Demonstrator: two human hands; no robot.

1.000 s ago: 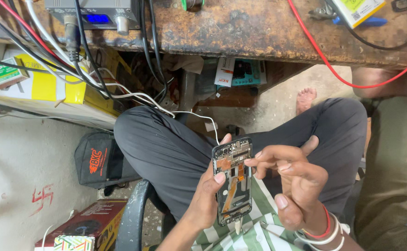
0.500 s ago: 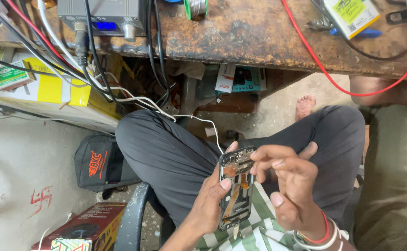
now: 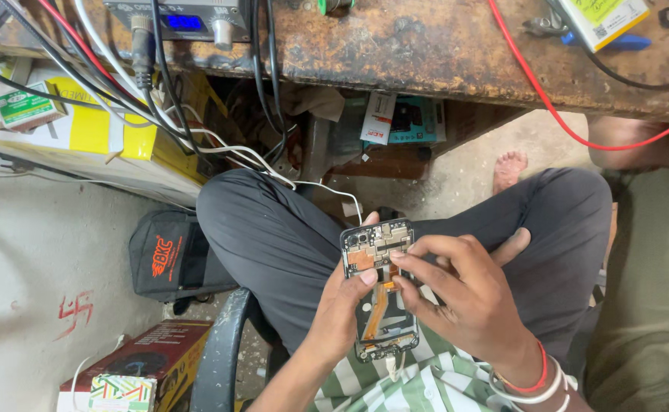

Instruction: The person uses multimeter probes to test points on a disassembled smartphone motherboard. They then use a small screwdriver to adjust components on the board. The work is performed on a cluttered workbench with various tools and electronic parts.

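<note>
An opened smartphone [image 3: 378, 290] with its back cover off shows a circuit board at the top and an orange flex cable down the middle. My left hand [image 3: 342, 305] grips its left edge from below, thumb on the board. My right hand [image 3: 464, 297] rests over the phone's right side, its fingertips touching the upper board area. Red and white bangles circle my right wrist. A white cable plugs into the phone's lower end. The phone sits above my lap, over dark trousers [image 3: 273, 236] and a green-striped shirt [image 3: 395, 381].
A worn wooden workbench [image 3: 426, 46] spans the top, carrying a power supply with a blue display [image 3: 185, 19], black, white and red wires. Below lie yellow boxes [image 3: 82, 137], a black bag [image 3: 170, 255], a red box [image 3: 143, 366] and a chair arm [image 3: 220, 358]. Another person's arm [image 3: 632, 141] is at right.
The view has shifted slightly. My right fingers have curled further onto the phone's upper board. The phone stays in my left hand.
</note>
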